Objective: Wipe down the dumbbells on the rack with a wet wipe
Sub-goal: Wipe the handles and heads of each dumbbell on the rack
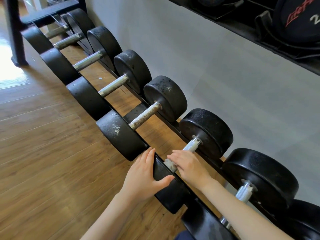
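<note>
Head view: a row of black dumbbells is running diagonally from upper left to lower right on a low rack (138, 108), just beside a grey wall (216, 66). Lower centre: the left hand (143, 177) is gripping the near weight head (166, 184) of one dumbbell, fingers flat on its outer face, thumb hooked over the rim. The right hand (187, 166) is lying over that dumbbell's knurled handle (191, 145), fingers pressing a crumpled whitish wet wipe (170, 164) against the bar near the near head; whether the fingers are curling round the bar cannot be told. Wooden floor (52, 153) is filling the left of the frame. Upper right: a second shelf (259, 42) is carrying bigger weights.
</note>
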Available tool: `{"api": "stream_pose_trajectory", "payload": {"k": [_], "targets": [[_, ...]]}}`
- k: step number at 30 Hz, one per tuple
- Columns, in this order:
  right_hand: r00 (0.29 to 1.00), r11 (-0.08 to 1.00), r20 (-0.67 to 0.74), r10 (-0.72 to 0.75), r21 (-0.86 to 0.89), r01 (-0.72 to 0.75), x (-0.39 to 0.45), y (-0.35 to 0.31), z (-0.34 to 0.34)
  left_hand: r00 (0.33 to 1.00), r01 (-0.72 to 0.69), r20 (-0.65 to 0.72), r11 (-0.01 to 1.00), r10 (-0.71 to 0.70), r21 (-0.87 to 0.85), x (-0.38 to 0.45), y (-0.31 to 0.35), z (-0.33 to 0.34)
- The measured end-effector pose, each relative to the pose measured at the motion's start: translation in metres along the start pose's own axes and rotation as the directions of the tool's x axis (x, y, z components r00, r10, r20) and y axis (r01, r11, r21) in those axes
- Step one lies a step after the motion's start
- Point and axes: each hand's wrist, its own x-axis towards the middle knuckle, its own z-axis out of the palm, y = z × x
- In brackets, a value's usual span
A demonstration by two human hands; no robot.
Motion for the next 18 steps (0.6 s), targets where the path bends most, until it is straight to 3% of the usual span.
{"api": "stream_pose_trajectory", "payload": {"k": [4,7,10,14,18], "targets": [[0.973,0.968,0.148,-0.177,-0.15,0.199,-0.013,0.006,-0.001,1.0,-0.005,-0.007,1.0,0.005,0.005,0.001,-0.001,0.001],[0.917,0.919,0.188,-0.353,-0.115,0.378,-0.01,0.012,-0.006,1.0,-0.008,-0.004,1.0,0.008,0.005,0.001,-0.001,0.002],[0.888,0.888,0.184,-0.422,-0.113,0.445,-0.002,0.014,-0.009,1.0,0.0,0.009,1.0,0.0,0.002,0.001,-0.001,0.001],[0.891,0.872,0.194,-0.41,-0.204,0.446,-0.016,0.02,-0.007,1.0,0.013,0.015,1.0,-0.013,0.004,0.0,0.0,0.001],[0.93,0.924,0.223,-0.291,-0.187,0.334,-0.003,0.008,0.005,1.0,0.005,0.003,1.0,-0.005,0.011,0.002,0.001,0.0]]}}
